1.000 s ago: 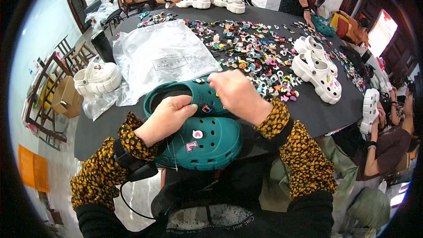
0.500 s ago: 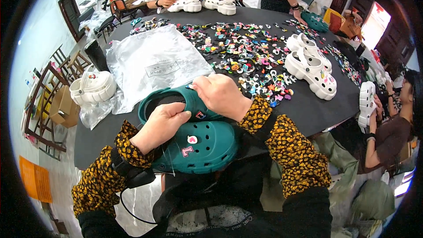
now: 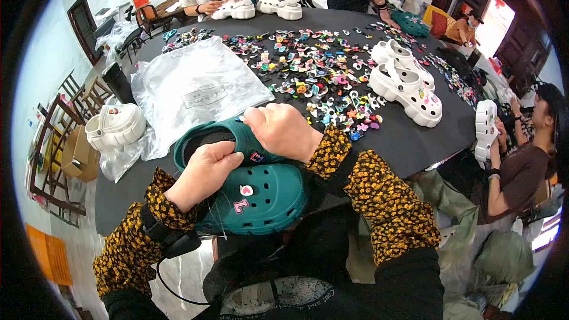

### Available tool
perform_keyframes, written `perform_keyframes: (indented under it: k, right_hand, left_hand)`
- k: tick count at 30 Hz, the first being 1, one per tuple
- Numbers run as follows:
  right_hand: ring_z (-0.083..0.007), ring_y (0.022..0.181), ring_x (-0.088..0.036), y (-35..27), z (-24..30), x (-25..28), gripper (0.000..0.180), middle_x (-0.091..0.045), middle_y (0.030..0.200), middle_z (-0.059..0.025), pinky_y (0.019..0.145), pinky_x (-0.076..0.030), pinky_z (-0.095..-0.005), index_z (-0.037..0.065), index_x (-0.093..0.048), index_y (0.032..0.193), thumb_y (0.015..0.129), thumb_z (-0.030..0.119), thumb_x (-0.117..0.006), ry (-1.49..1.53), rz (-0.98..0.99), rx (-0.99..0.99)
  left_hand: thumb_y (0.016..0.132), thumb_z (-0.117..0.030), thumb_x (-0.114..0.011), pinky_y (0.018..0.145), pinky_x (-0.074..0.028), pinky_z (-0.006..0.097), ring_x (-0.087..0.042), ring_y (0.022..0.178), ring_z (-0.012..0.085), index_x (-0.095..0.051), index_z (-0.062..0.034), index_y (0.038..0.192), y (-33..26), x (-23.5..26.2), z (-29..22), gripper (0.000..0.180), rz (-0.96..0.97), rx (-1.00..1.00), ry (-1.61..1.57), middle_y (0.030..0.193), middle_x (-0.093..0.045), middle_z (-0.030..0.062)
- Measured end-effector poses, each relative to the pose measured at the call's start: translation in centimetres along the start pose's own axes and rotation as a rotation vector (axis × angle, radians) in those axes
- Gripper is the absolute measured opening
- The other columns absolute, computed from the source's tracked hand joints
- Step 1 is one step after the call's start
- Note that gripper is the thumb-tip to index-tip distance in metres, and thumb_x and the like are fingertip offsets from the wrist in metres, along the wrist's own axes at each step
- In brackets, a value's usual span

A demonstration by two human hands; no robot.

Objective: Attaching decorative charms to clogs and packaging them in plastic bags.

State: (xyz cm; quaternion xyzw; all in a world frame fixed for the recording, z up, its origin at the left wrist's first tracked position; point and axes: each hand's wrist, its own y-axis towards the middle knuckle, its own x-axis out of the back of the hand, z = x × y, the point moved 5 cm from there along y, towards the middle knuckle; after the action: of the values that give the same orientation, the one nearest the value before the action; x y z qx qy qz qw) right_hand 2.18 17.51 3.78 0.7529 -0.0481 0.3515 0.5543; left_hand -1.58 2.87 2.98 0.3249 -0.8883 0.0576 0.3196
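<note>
Two teal clogs lie at the table's near edge. My left hand point(image 3: 204, 172) is closed on the rim of the farther clog point(image 3: 185, 145), thumb on top and fingers inside the opening. Curled into a fist, my right hand point(image 3: 285, 133) presses against that clog's upper; a small blue piece point(image 3: 240, 119) shows at its fingertips, mostly hidden. Beside the right hand, a dark letter-like charm point(image 3: 257, 157) sits on the same clog. The nearer clog point(image 3: 272, 192) carries a white charm with a pink heart point(image 3: 246, 190) and a pink letter-shaped charm point(image 3: 241, 206).
Many loose charms point(image 3: 320, 74) cover the black table point(image 3: 409, 148). A plastic bag point(image 3: 189, 77) lies left of them, near a white clog point(image 3: 118, 124) and a black cylinder point(image 3: 118, 83). White clogs point(image 3: 409, 92) stand right. Co-workers handle clogs at the far and right sides.
The whole scene has shifted slightly left in view. Both my hands keep their places on the farther clog. At the back right, a person in a cap has come into sight.
</note>
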Motion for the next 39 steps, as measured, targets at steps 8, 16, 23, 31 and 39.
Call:
perform_keyframes:
  k: [8,16,23,31,39]
  right_hand:
    - [-0.0232,0.057,-0.056,-0.2,0.1,-0.1,0.012,-0.050,0.062,-0.0062,0.049,-0.046,-0.0353,0.006,-0.048,0.080,0.084,0.013,-0.057,-0.004,0.031,0.010]
    - [-0.0309,0.071,-0.061,0.0,-2.5,1.3,0.011,-0.055,0.069,-0.0150,0.063,-0.048,-0.0412,0.004,-0.056,0.093,0.084,0.010,-0.056,0.326,-0.126,-0.293]
    - [-0.0261,0.066,-0.056,-1.8,0.3,3.1,0.019,-0.055,0.071,-0.0072,0.060,-0.046,-0.0366,0.005,-0.056,0.094,0.075,0.004,-0.062,0.364,-0.081,0.088]
    - [-0.0255,0.083,-0.060,-3.0,0.4,3.3,0.021,-0.061,0.091,-0.0091,0.073,-0.050,-0.0352,0.004,-0.055,0.095,0.076,0.008,-0.063,0.237,-0.004,0.253]
    - [-0.0260,0.085,-0.060,-3.2,0.1,3.6,0.019,-0.061,0.093,-0.0092,0.075,-0.049,-0.0358,0.004,-0.055,0.095,0.078,0.009,-0.062,0.267,0.021,0.224]
  left_hand:
    - [0.086,-0.016,-0.057,0.051,-0.035,0.033,-0.034,0.054,0.0124,-0.044,0.0022,0.070,-0.1,0.0,0.0,0.027,-0.010,0.020,0.020,0.057,-0.034,0.0106]
    - [0.086,-0.016,-0.057,0.052,-0.034,0.035,-0.034,0.055,0.0154,-0.042,0.0029,0.070,0.2,0.3,0.1,0.029,-0.024,0.023,0.000,0.058,-0.034,0.0120]
    - [0.090,-0.016,-0.055,0.056,-0.036,0.028,-0.038,0.063,0.0082,-0.050,0.0025,0.079,0.3,0.3,1.0,0.022,-0.004,0.046,-0.072,0.065,-0.041,0.0014]
    - [0.093,-0.016,-0.053,0.063,-0.039,0.022,-0.042,0.073,0.0032,-0.057,0.0031,0.089,0.1,0.2,1.0,0.020,0.034,0.132,-0.128,0.077,-0.051,-0.0064]
    - [0.093,-0.016,-0.053,0.062,-0.038,0.022,-0.041,0.072,0.0034,-0.056,0.0030,0.087,0.1,0.2,0.8,0.020,0.023,0.127,-0.137,0.075,-0.049,-0.0069]
